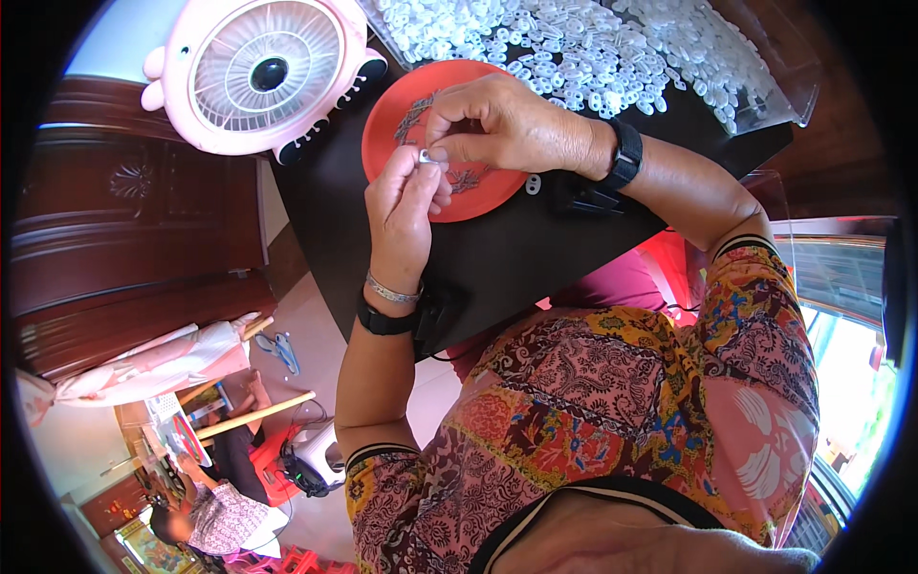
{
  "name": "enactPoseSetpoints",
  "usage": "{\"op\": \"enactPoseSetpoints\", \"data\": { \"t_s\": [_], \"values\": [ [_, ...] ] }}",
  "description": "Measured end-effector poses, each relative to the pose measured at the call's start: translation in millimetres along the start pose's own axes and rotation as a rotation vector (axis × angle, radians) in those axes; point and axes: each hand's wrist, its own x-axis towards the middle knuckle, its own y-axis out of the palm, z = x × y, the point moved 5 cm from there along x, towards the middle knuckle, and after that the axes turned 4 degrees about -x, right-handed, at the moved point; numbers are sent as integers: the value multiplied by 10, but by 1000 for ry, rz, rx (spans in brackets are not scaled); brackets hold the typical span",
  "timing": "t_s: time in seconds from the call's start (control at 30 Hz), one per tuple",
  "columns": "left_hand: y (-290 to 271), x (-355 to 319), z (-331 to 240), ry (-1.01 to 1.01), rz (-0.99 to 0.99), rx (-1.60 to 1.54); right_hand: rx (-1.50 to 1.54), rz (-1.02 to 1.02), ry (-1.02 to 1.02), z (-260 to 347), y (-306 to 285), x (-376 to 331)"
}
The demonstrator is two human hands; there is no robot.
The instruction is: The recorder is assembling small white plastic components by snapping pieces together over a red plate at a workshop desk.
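Presumably so nothing scatters, the left hand (402,206) pinches a small white piece (427,157) above the red dish (499,196) of grey pins (466,180); the right hand (492,120) meets it, its grip unclear. More white pieces (598,81) lie far right.

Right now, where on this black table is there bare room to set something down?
The black table is bare between the left hand, pink fan and left edge; also between the red plate, left wristband and near edge. The far side is crowded with whitish plastic pieces; the plate holds thin grey pieces; a lone piece lies right of it.
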Motion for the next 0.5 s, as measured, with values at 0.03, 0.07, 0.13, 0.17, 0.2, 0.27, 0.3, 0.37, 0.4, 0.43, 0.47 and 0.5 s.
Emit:
{"op": "enactPoseSetpoints", "data": {
  "t_s": [0.03, 0.07, 0.13, 0.17, 0.2, 0.27, 0.3, 0.37, 0.4, 0.43, 0.47, 0.5],
  "values": [
    [-13, -1, 27, 3, -5, -28, -52, -14, -11, 7, -4, 1],
    [-24, 4, 41, 6, -9, -55, -52, -15, -15, -1, 1, 2],
    [-18, -2, 29, 7, -26, -69, -21, -14, -45, -6, 14, -1],
    [-19, 0, 24, 5, -40, -87, -22, -15, -49, -10, 13, 0],
    [-22, 5, 24, 9, -40, -85, -6, -17, -68, -3, 12, 1],
    [-35, 6, 38, 9, -43, -102, 11, -18, -90, 8, 11, 2],
    [-40, 5, 37, 12, -45, -101, 18, -9, -90, 9, 16, 2],
    [-43, 3, 47, -10, -35, -64, 26, 0, -92, 25, 16, 2],
    [-53, 1, 48, -9, -37, -63, 14, 1, -92, 39, 14, 0],
    [-62, 0, 49, -11, -32, -61, 2, 2, -92, 48, 12, 2],
    [-64, 2, 50, -14, -25, -58, 2, 1, -93, 44, 10, 4],
    [-65, 3, 43, -13, -24, -57, 42, 23, -80, 29, 19, 8]
  ]
}}
